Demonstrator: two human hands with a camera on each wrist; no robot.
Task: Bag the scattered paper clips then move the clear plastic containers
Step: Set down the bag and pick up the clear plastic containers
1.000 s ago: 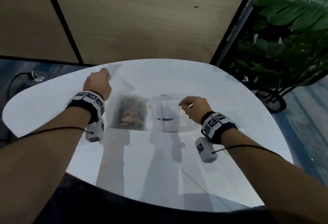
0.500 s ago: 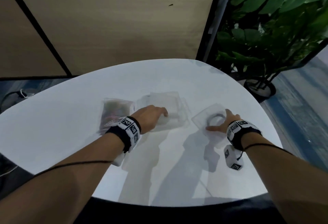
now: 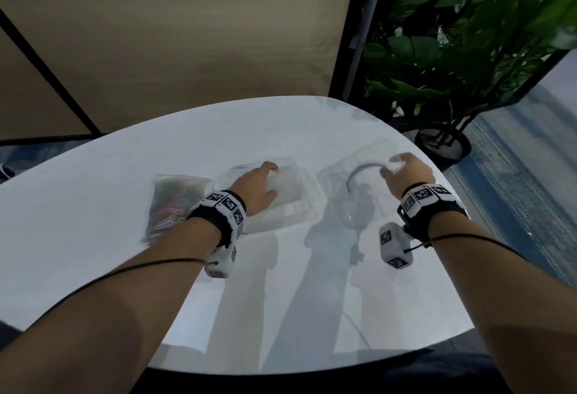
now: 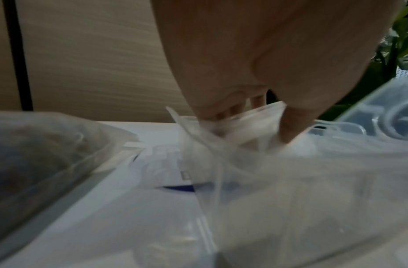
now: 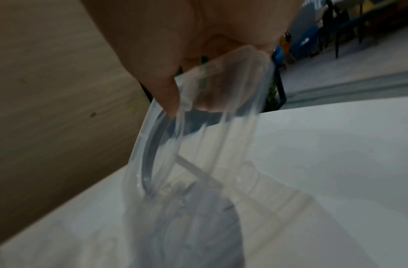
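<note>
A clear bag filled with coloured paper clips lies flat on the white round table, left of centre. Just right of it sits a clear plastic container; my left hand grips its far rim, fingers over the edge and thumb inside. Farther right, my right hand holds a second clear container with a round ring in it, tilted up off the table. In the right wrist view the thumb and fingers pinch its rim.
A large potted plant stands on the floor just beyond the table's right edge. A wooden wall panel rises behind the table. The table's near edge runs close to my body.
My left hand left the far left of the table and came to the middle container. My right hand carried the second container rightward and lifted it at a tilt.
</note>
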